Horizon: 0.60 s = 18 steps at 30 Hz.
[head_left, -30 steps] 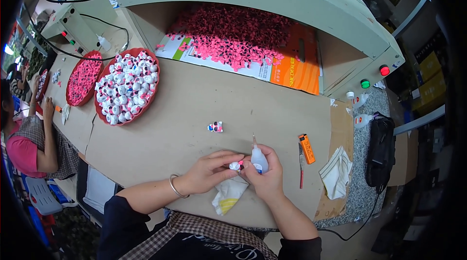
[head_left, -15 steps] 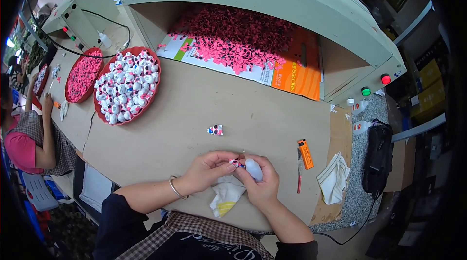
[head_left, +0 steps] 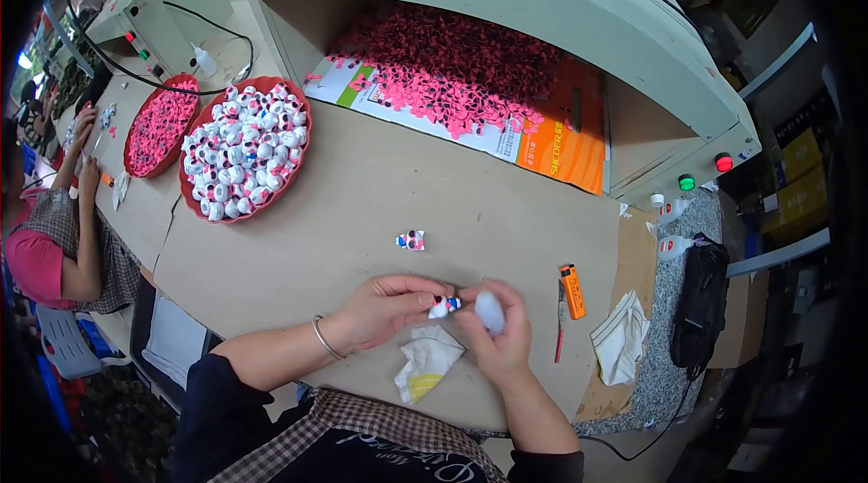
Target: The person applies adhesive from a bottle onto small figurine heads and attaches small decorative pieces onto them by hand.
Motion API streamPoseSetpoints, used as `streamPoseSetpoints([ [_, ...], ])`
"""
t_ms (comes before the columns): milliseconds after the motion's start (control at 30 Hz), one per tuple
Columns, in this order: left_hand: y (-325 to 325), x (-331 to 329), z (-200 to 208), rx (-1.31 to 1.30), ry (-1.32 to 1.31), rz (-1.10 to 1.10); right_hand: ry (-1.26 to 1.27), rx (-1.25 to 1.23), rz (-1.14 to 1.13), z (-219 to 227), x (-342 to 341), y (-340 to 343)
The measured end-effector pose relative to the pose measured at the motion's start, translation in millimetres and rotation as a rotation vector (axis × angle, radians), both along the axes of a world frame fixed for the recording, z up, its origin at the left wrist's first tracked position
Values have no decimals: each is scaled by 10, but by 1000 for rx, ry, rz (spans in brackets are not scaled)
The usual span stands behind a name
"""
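Between the fingertips of my left hand (head_left: 375,313) is a small white toy figure (head_left: 440,308) with blue and dark markings. My right hand (head_left: 503,345) grips a small translucent white squeeze bottle (head_left: 490,312), its fingers slightly blurred and close beside the figure. Which end of the bottle carries the tip is hard to make out. Beyond the hands, a similar small figure (head_left: 410,240) in white, pink and blue lies on the brown table covering (head_left: 344,203). Under my wrists rests a white cloth (head_left: 427,358) with a yellow patch.
A red bowl (head_left: 306,144) heaped with white figure pieces stands left, beside a red bowl of pink parts (head_left: 163,126). Loose pink parts (head_left: 443,76) fill the cabinet ahead. To the right lie an orange object (head_left: 572,291), a thin tool (head_left: 560,329) and a cloth (head_left: 620,338). Another person (head_left: 68,252) sits left.
My right hand has drawn slightly right with the bottle, away from the left hand. More of the figure in my left hand now shows. The view has shifted a little.
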State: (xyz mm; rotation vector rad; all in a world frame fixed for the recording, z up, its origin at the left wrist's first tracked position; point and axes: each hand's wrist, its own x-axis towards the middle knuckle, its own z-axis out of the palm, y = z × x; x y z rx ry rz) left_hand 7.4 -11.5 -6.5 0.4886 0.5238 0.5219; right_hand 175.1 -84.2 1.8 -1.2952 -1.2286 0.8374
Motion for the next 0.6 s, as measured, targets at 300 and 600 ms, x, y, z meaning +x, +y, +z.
streamPoseSetpoints([
  [300,26,-26,-9,31,112,193,412,-169,85,82,181,-161],
  [600,24,-25,8,32,118,202,136,66,-72,35,89,-115],
])
